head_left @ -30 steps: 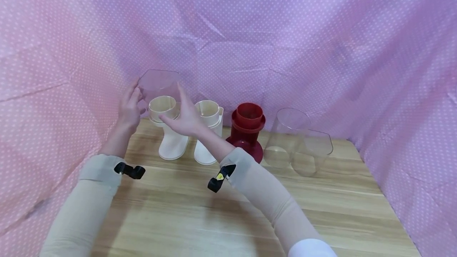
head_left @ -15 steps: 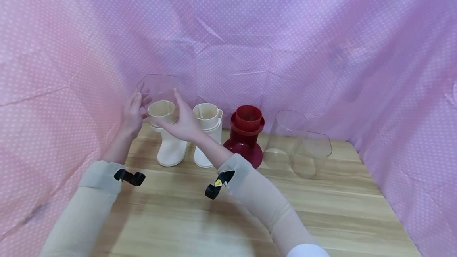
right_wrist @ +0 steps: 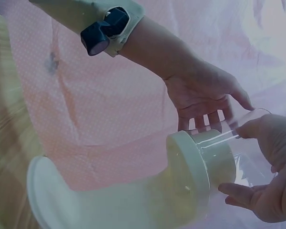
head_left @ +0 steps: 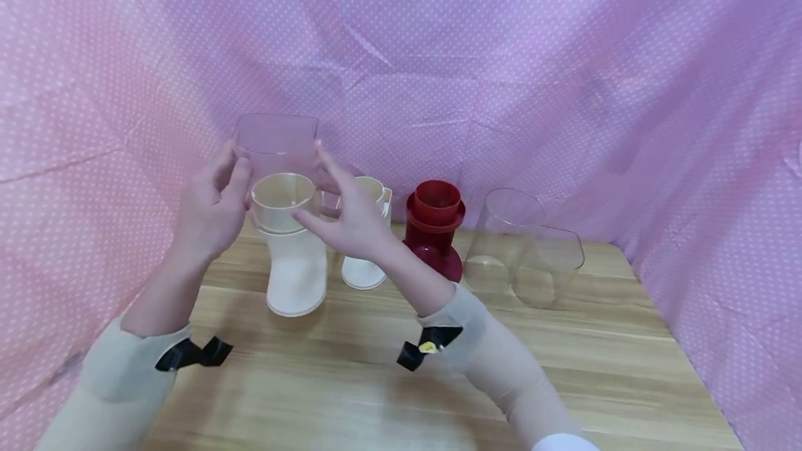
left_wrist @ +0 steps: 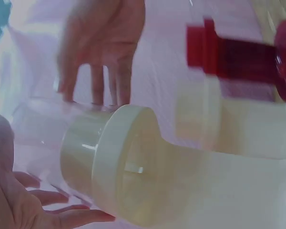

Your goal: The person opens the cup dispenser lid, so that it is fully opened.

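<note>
Over the collar of the near cream base, at the left of the wooden surface, your two hands hold a clear plastic cup mouth-down. Your left hand presses its left wall with thumb and fingers gently bent; your right hand bears on its right wall with fingers nearly straight, splayed. Whether the cup is fully seated on the collar cannot be told from the head view.

The right wrist view shows what the head view does not: the clear cup already sleeves the top of the cream base, its rim close to the base's flange. The left wrist view confirms the cup around the base's neck, with the red base blurred beyond.

Behind your right hand stands a second cream base, partly hidden. To its right stands the red base, then two more clear cups, touching or overlapping, near the pink dotted cloth.

Against the picture of one second ago, the near cream base stands further forward on the surface, clear of its twin, and both your wrists have drawn back toward you. The cup stays above the collar, now held squarer. The red base and the two spare cups have not shifted.
</note>
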Available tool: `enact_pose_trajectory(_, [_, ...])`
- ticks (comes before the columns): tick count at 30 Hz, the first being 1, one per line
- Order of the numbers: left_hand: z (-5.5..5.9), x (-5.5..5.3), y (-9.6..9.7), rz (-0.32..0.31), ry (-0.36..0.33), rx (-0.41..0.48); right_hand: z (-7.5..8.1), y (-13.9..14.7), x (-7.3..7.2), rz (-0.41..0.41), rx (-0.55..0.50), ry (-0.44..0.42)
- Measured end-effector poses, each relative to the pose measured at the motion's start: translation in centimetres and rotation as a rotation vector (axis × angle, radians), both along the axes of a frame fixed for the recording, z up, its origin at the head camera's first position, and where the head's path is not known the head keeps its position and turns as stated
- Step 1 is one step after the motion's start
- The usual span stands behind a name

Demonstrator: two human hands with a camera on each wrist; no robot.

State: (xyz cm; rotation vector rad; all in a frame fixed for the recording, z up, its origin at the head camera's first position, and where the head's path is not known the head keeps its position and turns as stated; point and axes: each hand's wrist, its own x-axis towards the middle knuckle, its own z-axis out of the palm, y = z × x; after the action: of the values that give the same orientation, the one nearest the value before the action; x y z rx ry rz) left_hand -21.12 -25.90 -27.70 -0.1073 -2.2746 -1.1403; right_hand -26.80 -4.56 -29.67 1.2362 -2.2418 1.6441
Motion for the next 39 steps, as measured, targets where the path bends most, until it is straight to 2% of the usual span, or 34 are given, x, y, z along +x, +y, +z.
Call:
enact_pose_trajectory(1, [0.3, 0.6, 0.6, -0.013, 0.017, -0.016, 0.2, 0.7, 0.4, -0.022, -0.007, 0.026])
enact_pose_trajectory(4, [0.9, 2.2, 2.5, -0.104, 0.074, -0.026, 0.7, 3.0, 1.6, -0.072, -0.051, 0.072])
enact_pose_trajectory(9, [1.1, 4.0, 5.7, -0.247, 0.061, -0.046, 0.6, 7.1, 3.2, -0.123, -0.098, 0.111])
enact_pose_trajectory(11, [0.9, 4.3, 7.0, -0.27, 0.047, -0.066, 0.4, 8.9, 3.8, -0.15, -0.095, 0.121])
enact_pose_trajectory(14, [0.1, 4.3, 9.1, -0.3, 0.037, -0.075, 0.1, 11.5, 4.7, -0.2, -0.078, 0.158])
enact_pose_trajectory(18, [-1.1, 3.9, 11.6, -0.335, 0.072, -0.084, -0.6, 14.5, 5.7, -0.263, -0.052, 0.207])
enact_pose_trajectory(24, [-3.2, 3.2, 14.4, -0.415, 0.138, -0.068, -2.1, 17.6, 6.3, -0.298, -0.055, 0.199])
enact_pose_trajectory(30, [-5.1, 3.2, 15.8, -0.479, 0.139, -0.055, -3.9, 19.5, 6.9, -0.316, -0.049, 0.2])
enact_pose_trajectory(33, [-5.8, 3.1, 16.2, -0.516, 0.129, -0.017, -4.5, 20.1, 7.1, -0.323, -0.037, 0.217])
enact_pose_trajectory(39, [-6.9, 2.9, 16.8, -0.505, 0.155, -0.036, -5.6, 20.6, 7.3, -0.329, -0.018, 0.208])
